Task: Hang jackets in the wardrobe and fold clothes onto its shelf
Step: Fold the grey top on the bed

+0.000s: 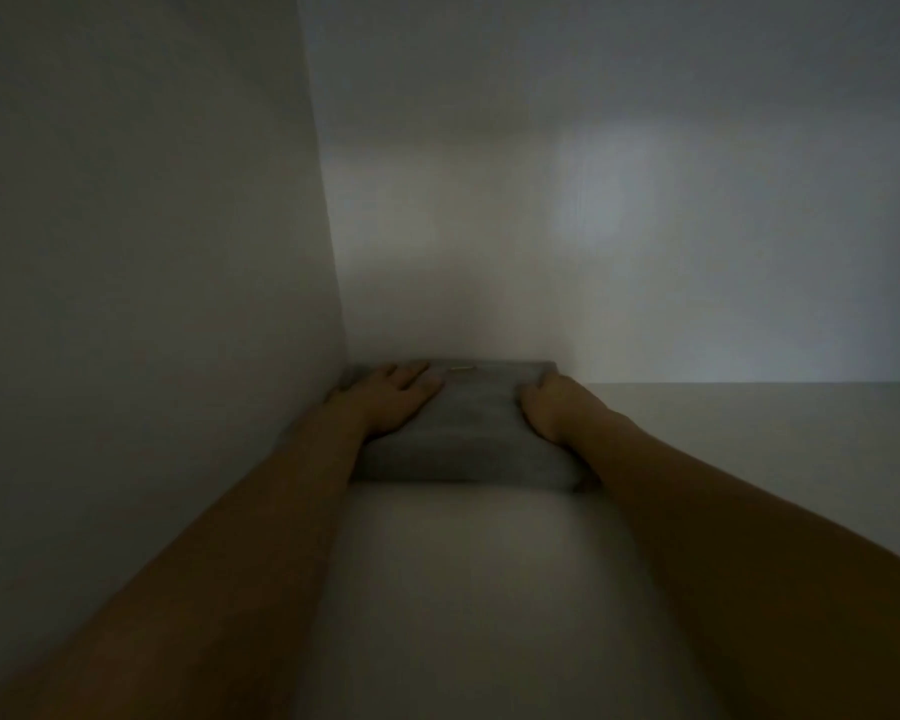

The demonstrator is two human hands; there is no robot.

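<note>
Where shelf meets wall, left hand, right hand flat on folded garment

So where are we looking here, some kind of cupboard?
Most likely inside a wardrobe: a pale shelf boxed in by a side wall and back panel, with both hands resting on a folded grey garment in its corner.

This is the dim inside of a wardrobe in a home. A plain pale shelf runs back to a pale rear panel, and a flat side panel closes it on the left. A folded grey garment lies in the shelf's back left corner.
</note>
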